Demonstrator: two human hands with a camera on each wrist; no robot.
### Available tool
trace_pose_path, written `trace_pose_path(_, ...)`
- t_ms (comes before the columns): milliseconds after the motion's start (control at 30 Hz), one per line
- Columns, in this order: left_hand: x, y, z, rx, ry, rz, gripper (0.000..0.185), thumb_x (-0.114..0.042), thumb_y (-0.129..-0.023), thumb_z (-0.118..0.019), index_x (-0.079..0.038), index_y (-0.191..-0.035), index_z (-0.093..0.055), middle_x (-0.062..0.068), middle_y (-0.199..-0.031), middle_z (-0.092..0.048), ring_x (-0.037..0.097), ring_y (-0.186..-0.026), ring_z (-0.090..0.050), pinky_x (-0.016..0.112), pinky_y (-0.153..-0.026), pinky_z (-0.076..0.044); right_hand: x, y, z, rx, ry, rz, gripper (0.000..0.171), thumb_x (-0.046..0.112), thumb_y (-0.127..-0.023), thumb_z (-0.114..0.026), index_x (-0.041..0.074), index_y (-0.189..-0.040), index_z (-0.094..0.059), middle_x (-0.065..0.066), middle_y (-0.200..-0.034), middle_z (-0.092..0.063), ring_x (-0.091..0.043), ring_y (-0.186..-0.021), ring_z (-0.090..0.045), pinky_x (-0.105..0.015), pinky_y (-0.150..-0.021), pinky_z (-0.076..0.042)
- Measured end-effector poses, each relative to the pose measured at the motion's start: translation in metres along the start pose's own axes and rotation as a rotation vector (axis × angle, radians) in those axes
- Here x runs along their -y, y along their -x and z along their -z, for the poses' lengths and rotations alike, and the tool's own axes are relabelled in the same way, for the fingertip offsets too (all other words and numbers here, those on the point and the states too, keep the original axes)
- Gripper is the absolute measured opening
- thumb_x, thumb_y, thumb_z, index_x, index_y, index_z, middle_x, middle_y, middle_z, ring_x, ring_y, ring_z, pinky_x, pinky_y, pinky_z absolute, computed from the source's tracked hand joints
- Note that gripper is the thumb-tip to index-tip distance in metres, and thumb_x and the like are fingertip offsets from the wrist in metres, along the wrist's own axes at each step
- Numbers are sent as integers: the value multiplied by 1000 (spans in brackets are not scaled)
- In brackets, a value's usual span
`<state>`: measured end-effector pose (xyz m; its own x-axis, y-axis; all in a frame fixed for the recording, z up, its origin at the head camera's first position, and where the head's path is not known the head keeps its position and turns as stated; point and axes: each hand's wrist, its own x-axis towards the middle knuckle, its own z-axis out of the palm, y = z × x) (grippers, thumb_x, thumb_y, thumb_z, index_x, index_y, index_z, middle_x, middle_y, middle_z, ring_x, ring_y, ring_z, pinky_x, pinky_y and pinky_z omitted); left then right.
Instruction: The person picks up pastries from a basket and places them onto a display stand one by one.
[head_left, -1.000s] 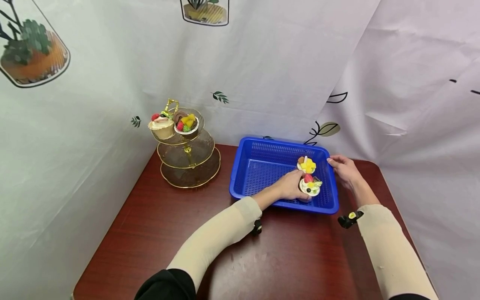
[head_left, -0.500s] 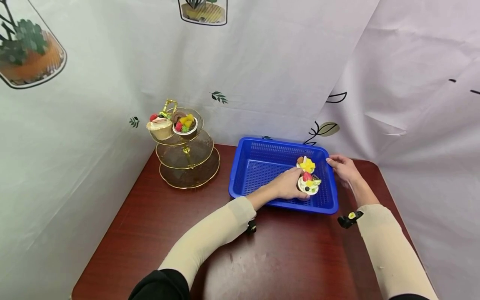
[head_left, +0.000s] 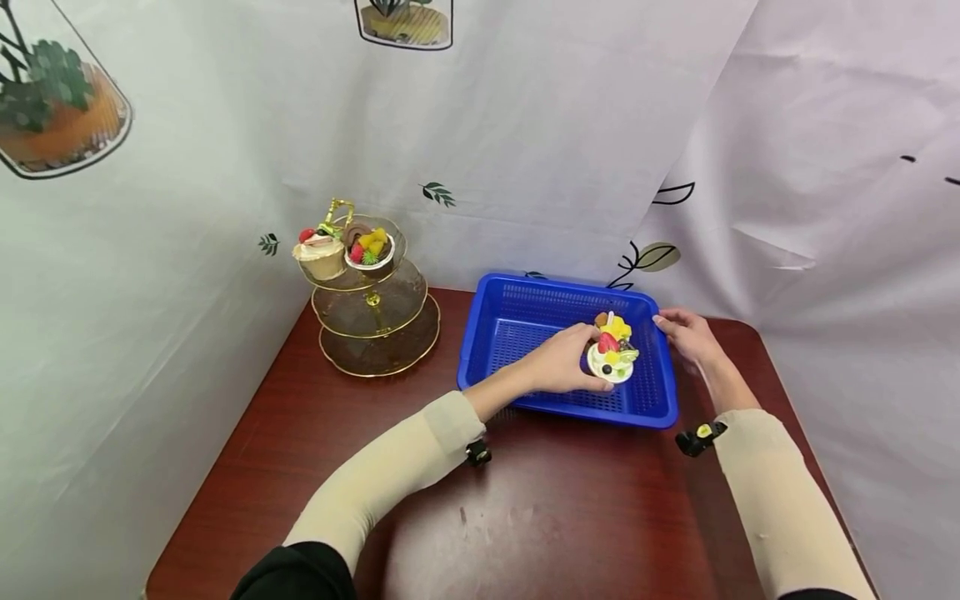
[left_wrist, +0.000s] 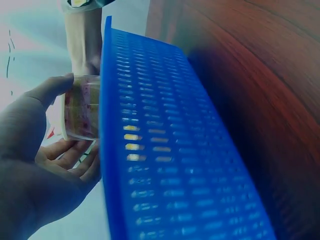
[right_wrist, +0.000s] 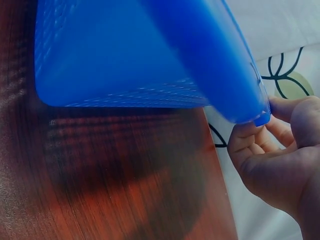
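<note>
Blue basket (head_left: 517,333) rim pinched by right hand (head_left: 686,333); left hand (head_left: 558,367) grips cupcake (head_left: 609,360)

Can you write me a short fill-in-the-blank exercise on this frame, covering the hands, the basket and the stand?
1. The left hand holds a fruit-topped dessert cup over the ____ basket.
2. The right hand grips the basket's far right ____.
3. Two more desserts sit on the ____ tier of the gold-rimmed stand.
4. The basket rests on a dark ____ table.

Missing words: blue; corner; top; wooden
</note>
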<state>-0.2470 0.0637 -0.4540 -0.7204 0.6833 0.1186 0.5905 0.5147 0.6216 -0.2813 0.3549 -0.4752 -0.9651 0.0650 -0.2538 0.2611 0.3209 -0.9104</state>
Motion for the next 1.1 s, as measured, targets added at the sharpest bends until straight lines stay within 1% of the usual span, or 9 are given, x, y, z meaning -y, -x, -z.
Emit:
trace_pose_path(167,-4,12,16,22,23,-10,77,-45,-85,-89,-7,-143,-55,1,-128,-61,11,-116,-58,20,-99,-47,0,1,-1,-10,2,5,57,31,-111,-55,-6,-152,-41,6,-98,-62,-6,-81,-64,-26,-71,-59)
trace_pose_path(267,-4,18,23,31,41,-14,76,-48,-86,-87,-8,-141,-55,-1,-126,-60,9,-112,-57,19,-96,-48,0,1,-2,-18,15,-1,58,32,-111,-56,-6,-152,-42,6,-99,-62,-6,-81,-64,-26,-71,-58)
trace_pose_path(400,-3,24,30,27,70,-17,75,-49,-86,-87,-9,-141,-55,-3,-123,-59,8,-109,-57,18,-92,-49,0,0,-3,-20,24,-7,58,33,-111,-56,-5,-152,-42,3,-103,-62,-6,-82,-64,-27,-72,-58)
trace_pose_path(600,-6,30,39,11,85,-33,74,-48,-86,-88,-9,-139,-56,-4,-120,-59,12,-110,-59,18,-91,-49,1,0,-4,-27,42,-13,57,34,-112,-54,-3,-153,-43,-5,-112,-60,-8,-85,-63,-27,-75,-58)
trace_pose_path(733,-11,35,46,15,85,-31,75,-49,-85,-88,-10,-140,-55,-5,-122,-59,9,-110,-58,17,-91,-49,0,1,-3,-32,35,-9,56,34,-111,-55,-3,-152,-43,-2,-109,-61,-7,-84,-63,-26,-73,-58)
trace_pose_path(900,-15,45,57,16,112,-53,75,-50,-85,-88,-11,-140,-55,-5,-122,-60,8,-109,-58,19,-92,-51,0,0,-2,-29,25,-5,55,32,-111,-56,-4,-151,-43,5,-101,-61,-6,-82,-63,-26,-71,-58)
trace_pose_path(1100,-17,59,71,-13,133,-65,74,-49,-85,-89,-12,-139,-55,-6,-123,-60,7,-110,-58,24,-96,-53,-2,0,-2,-15,20,4,56,31,-111,-56,-5,-152,-42,6,-99,-62,-6,-81,-63,-27,-71,-58)
